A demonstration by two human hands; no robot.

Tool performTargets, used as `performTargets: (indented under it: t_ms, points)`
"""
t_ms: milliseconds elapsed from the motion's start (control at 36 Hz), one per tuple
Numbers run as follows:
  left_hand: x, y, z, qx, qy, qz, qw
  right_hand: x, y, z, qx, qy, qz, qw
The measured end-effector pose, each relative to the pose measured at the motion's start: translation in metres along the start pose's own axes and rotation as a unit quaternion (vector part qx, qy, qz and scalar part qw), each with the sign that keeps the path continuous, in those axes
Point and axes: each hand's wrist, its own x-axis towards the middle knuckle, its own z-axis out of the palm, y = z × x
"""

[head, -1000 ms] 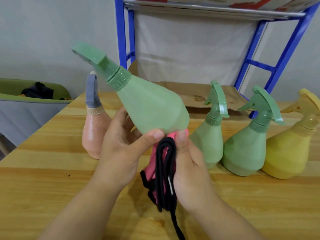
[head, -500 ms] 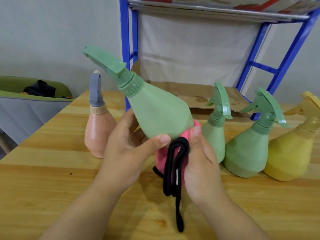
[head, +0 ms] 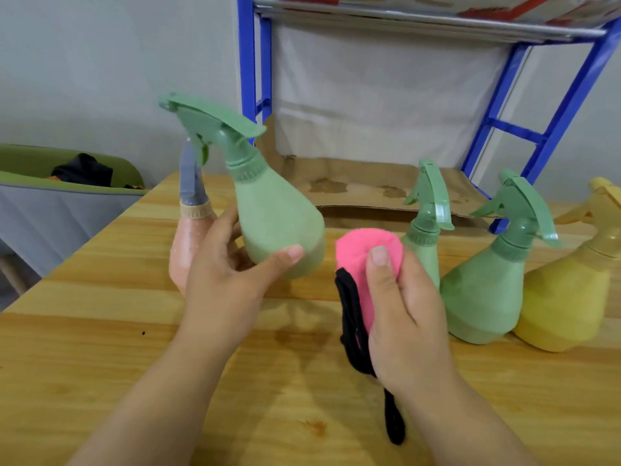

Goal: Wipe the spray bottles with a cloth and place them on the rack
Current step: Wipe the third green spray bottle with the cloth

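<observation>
my left hand (head: 223,284) grips the pale green plastic spray bottle (head: 275,223) near its base, tilted. my right hand (head: 403,317) pinches the pink cloth with black trim (head: 361,264), just beside the bottle, not touching.

no readable text, labels, brands or numbers on anything

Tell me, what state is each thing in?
Held green bottle: tilted, off the table, gripped by left hand.
Pink cloth: bunched in right hand, apart from that bottle.
Peach bottle: upright on table, droplets on it.
Middle green bottle: upright.
Right green bottle: upright.
Yellow bottle: upright.
</observation>
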Motion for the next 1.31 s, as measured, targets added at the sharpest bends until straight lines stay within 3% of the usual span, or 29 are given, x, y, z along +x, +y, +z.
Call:
performTargets:
  t_ms: [83, 278, 444, 583, 833, 1028, 1306]
  points:
    - [0.000, -0.006, 0.000, 0.091, -0.009, -0.008, 0.996, 0.001, 0.000, -0.005, -0.027, 0.028, -0.027, 0.999]
    - [0.000, -0.020, 0.001, 0.179, -0.096, -0.026, 0.979, 0.004, 0.003, -0.013, -0.132, 0.024, -0.031, 0.991]
    - [-0.001, -0.023, 0.003, 0.238, -0.146, -0.019, 0.960, 0.004, 0.002, -0.014, -0.127, 0.019, -0.022, 0.992]
    - [0.000, -0.024, 0.000, 0.229, -0.127, -0.072, 0.962, 0.006, 0.003, -0.014, -0.129, 0.018, -0.020, 0.991]
    - [0.001, -0.029, 0.004, 0.158, -0.081, -0.063, 0.982, 0.005, 0.005, -0.014, -0.140, 0.016, -0.032, 0.989]
    - [0.002, -0.033, 0.017, 0.272, -0.076, 0.062, 0.957, 0.005, 0.005, -0.013, -0.136, 0.017, -0.042, 0.990]
    - [0.000, -0.031, 0.015, 0.311, -0.071, 0.097, 0.943, 0.005, 0.008, -0.011, -0.133, 0.013, -0.045, 0.990]
